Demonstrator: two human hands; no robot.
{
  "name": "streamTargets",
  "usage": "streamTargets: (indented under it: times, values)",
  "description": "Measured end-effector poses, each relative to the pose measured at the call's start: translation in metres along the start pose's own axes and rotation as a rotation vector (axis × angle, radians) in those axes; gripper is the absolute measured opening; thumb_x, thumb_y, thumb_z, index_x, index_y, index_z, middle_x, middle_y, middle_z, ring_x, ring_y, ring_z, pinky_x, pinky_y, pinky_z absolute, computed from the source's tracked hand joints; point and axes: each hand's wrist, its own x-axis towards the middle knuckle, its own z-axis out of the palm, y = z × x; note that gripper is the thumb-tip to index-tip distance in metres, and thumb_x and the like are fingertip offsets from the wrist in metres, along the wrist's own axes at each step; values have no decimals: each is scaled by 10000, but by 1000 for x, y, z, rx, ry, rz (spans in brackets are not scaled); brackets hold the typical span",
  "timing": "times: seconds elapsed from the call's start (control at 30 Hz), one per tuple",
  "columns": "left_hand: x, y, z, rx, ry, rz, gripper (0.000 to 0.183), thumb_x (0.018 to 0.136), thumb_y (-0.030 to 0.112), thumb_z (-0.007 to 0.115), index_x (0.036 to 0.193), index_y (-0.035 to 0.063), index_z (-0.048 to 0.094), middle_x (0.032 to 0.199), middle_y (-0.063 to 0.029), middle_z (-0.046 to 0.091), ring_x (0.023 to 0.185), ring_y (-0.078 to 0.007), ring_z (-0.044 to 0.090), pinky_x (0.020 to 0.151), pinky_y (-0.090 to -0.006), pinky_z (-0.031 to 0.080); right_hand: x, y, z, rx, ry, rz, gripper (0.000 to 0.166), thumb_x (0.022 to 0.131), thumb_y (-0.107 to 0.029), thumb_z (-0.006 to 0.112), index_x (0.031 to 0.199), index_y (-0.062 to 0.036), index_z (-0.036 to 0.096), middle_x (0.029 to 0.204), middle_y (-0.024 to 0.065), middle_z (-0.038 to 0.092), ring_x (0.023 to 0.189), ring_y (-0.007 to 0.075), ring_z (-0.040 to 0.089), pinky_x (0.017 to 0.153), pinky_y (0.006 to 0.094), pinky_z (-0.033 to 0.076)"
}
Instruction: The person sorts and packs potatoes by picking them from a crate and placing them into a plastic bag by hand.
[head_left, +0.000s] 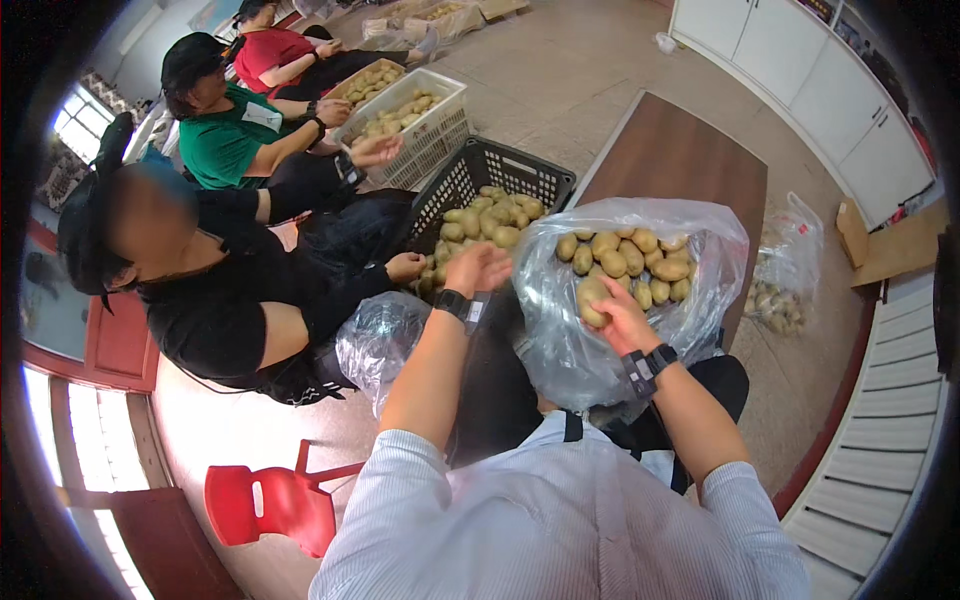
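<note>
My right hand (621, 315) holds a single brown kiwifruit or potato-like fruit (592, 301) over a clear plastic bag (544, 251). Inside the bag lie several more of the same brown-green fruits (632, 257). My left hand (480, 268) holds nothing and hovers, fingers apart, above the near right side of a black plastic crate (559, 180). Many such fruits (491, 217) fill the lower part of that crate. Both my wrists carry black bands.
Beside me on the left a person in black (225, 300) reaches to the black crate. Beyond, two people sit near a white crate (450, 90) of fruit. A brown table (682, 150) stands ahead; another filled bag (780, 300) is on the floor. A red chair (281, 502) stands at lower left.
</note>
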Motion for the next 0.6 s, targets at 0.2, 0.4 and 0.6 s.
streamTargets:
  times: [0.2, 0.4, 0.6]
  values:
    - [-9, -4, 14, 140, -134, -117, 318, 954, 285, 523, 1151, 40, 479, 1144, -156, 565, 969, -334, 622, 798, -414, 550, 12, -13, 42, -150, -36, -43, 660, 821, -37, 617, 1414, -47, 327, 1250, 103, 501, 1063, 202, 549, 817, 339, 490]
    - [-19, -15, 33, 358, -251, -247, 368, 941, 339, 558, 1170, 57, 498, 1193, -127, 547, 969, -298, 620, 750, -403, 560, 21, -12, 59, -338, -24, -66, 653, 811, -85, 690, 1375, 0, 372, 1275, 140, 510, 1116, 209, 539, 891, 312, 479]
    - [-25, -12, 43, 557, -452, -299, 413, 930, 383, 588, 1187, 65, 529, 1127, -68, 602, 917, -203, 638, 662, -360, 576, 21, -14, 63, -472, -38, -46, 495, 858, -172, 691, 1266, 18, 484, 1144, 115, 597, 1004, 177, 593, 824, 291, 505]
